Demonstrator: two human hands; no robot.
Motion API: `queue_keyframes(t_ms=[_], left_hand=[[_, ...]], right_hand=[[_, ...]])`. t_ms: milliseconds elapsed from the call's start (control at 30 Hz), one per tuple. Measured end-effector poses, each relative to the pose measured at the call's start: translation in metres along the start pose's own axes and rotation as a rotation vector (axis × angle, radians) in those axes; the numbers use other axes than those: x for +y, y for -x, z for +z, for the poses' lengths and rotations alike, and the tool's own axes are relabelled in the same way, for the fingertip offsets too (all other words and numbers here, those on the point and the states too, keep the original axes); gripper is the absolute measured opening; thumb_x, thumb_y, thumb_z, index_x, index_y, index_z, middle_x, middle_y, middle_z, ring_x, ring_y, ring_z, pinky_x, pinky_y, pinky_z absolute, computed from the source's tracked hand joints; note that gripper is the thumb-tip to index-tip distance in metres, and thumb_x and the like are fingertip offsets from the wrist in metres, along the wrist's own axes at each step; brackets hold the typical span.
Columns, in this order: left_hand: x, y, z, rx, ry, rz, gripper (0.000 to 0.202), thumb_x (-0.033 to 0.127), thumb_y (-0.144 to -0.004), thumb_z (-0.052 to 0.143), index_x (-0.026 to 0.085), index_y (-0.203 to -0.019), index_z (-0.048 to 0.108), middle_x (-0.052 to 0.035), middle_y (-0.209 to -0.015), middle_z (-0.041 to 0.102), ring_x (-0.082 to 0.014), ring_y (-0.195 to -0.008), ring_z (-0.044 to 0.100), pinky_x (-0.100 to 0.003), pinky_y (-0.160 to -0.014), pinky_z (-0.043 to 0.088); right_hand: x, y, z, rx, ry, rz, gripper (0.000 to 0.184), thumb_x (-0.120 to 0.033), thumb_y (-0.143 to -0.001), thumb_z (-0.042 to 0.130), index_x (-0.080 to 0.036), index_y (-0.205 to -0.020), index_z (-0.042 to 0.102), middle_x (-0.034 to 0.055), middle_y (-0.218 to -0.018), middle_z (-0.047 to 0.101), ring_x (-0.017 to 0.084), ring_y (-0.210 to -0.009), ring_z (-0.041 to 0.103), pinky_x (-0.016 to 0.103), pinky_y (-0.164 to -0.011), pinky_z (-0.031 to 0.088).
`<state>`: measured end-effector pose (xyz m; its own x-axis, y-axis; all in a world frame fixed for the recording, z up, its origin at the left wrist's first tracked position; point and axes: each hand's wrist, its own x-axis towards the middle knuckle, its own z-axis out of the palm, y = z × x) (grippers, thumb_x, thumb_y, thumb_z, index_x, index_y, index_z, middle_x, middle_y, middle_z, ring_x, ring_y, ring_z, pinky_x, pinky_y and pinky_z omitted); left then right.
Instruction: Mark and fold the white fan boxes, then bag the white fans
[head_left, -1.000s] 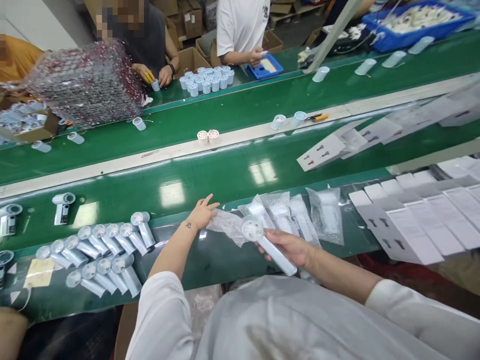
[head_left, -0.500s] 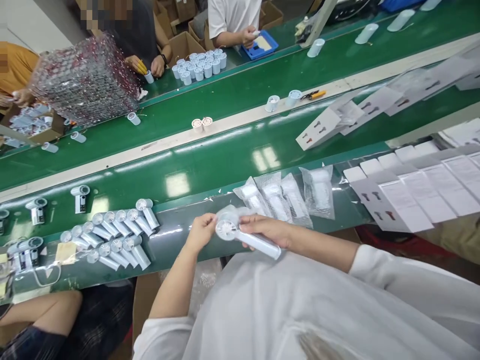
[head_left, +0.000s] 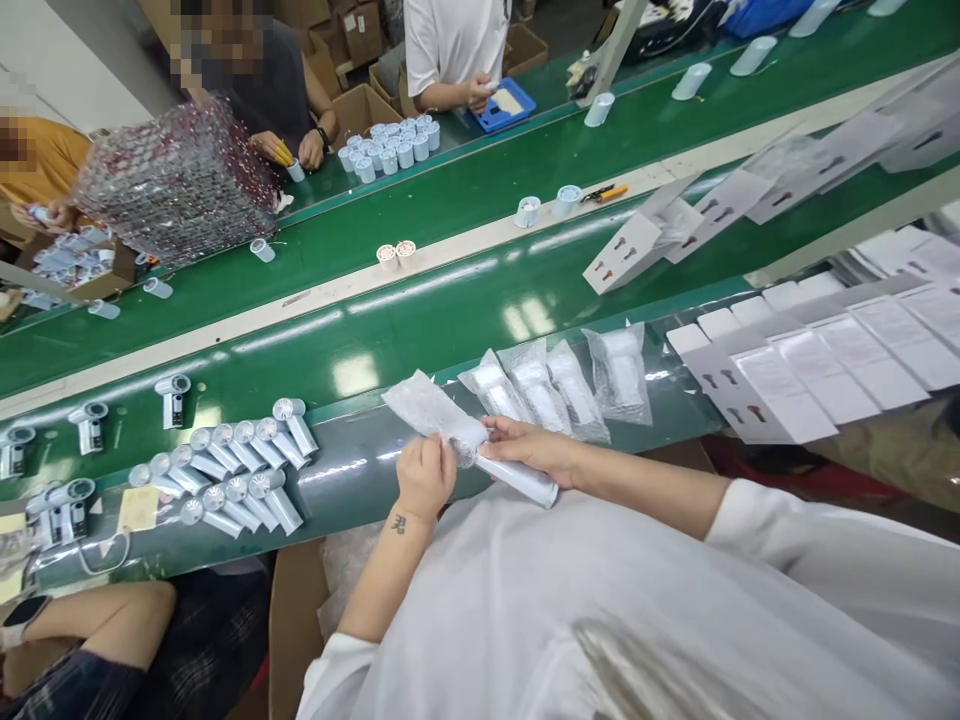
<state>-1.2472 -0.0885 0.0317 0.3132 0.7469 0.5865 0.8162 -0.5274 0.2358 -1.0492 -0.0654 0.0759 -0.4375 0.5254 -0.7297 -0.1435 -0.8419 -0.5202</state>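
Observation:
My right hand [head_left: 534, 447] is wrapped around the pale blue hair dryer [head_left: 519, 480], its handle pointing down to the right. A clear bubble-wrap bag [head_left: 429, 402] stretches up and left from the dryer's head and partly covers it. The fingers of my left hand [head_left: 426, 474] are closed on the bag's near edge, beside the head. Just beyond my right hand, several hair dryers in bubble-wrap bags [head_left: 534, 388] lie in a row on the bench. To the left, bare pale blue hair dryers [head_left: 244, 445] lie in two rows.
A green conveyor belt [head_left: 450, 310] runs past the bench. White printed boxes [head_left: 739, 400] stand at right, with more boxes [head_left: 630, 245] on the belt. Opened dryer bodies [head_left: 91, 428] lie at left. Across the line, co-workers handle small cups [head_left: 386, 150]. A neighbour's arm [head_left: 97, 620] shows lower left.
My left hand has moved right and nearer to my body, its wrist turned. The bag now extends up-left over the dryer's head, whose vented face has turned from view.

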Motion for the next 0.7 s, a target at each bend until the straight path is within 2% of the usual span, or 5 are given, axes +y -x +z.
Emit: queue_keyframes(t_ms=[200, 300, 400, 567, 700], left_hand=[[0.02, 0.013, -0.002, -0.083, 0.063, 0.179, 0.011, 0.007, -0.086, 0.052, 0.014, -0.092, 0.059, -0.0035, -0.063, 0.058, -0.0171, -0.06, 0.056, -0.029, -0.058, 0.042], [0.03, 0.015, 0.001, -0.146, 0.22, 0.011, 0.013, 0.011, -0.089, 0.048, 0.016, -0.091, 0.06, -0.0052, -0.069, 0.062, -0.0161, -0.064, 0.059, -0.027, -0.06, 0.045], [0.033, 0.001, 0.002, -0.291, 0.428, -0.15, 0.013, 0.019, -0.088, 0.048, 0.018, -0.094, 0.06, -0.0056, -0.076, 0.066, -0.0161, -0.068, 0.062, -0.027, -0.065, 0.048], [0.032, -0.032, -0.015, -0.469, 0.661, -0.632, 0.018, 0.022, -0.084, 0.052, 0.018, -0.101, 0.055, 0.0088, -0.052, 0.048, -0.0101, -0.047, 0.048, -0.021, -0.051, 0.04], [0.028, -0.052, -0.038, -0.45, 0.859, -0.554, 0.022, 0.025, -0.086, 0.056, 0.018, -0.107, 0.055, 0.0088, -0.055, 0.048, -0.0075, -0.049, 0.045, -0.018, -0.052, 0.038]], right_hand=[[0.004, -0.004, -0.006, 0.137, -0.084, 0.12, 0.038, -0.025, -0.073, 0.076, -0.022, -0.098, 0.047, -0.0011, -0.073, 0.066, 0.016, -0.058, 0.065, 0.026, -0.05, 0.051], [0.015, -0.014, -0.006, 0.133, -0.081, 0.131, 0.025, -0.029, -0.08, 0.069, -0.021, -0.086, 0.046, -0.0021, -0.067, 0.061, 0.015, -0.06, 0.063, 0.026, -0.055, 0.052], [0.019, -0.019, -0.009, 0.172, 0.031, 0.107, 0.022, -0.026, -0.082, 0.063, -0.02, -0.073, 0.044, -0.0051, -0.056, 0.052, 0.012, -0.054, 0.056, 0.024, -0.055, 0.049], [-0.023, 0.008, -0.024, 0.194, 0.458, -0.067, 0.017, -0.02, -0.077, 0.064, -0.018, -0.066, 0.052, -0.0053, -0.055, 0.051, 0.01, -0.054, 0.05, 0.02, -0.05, 0.041], [-0.067, 0.054, -0.029, 0.151, 0.755, -0.294, 0.013, -0.024, -0.081, 0.058, -0.017, -0.07, 0.056, -0.002, -0.07, 0.055, 0.01, -0.064, 0.053, 0.02, -0.057, 0.044]])
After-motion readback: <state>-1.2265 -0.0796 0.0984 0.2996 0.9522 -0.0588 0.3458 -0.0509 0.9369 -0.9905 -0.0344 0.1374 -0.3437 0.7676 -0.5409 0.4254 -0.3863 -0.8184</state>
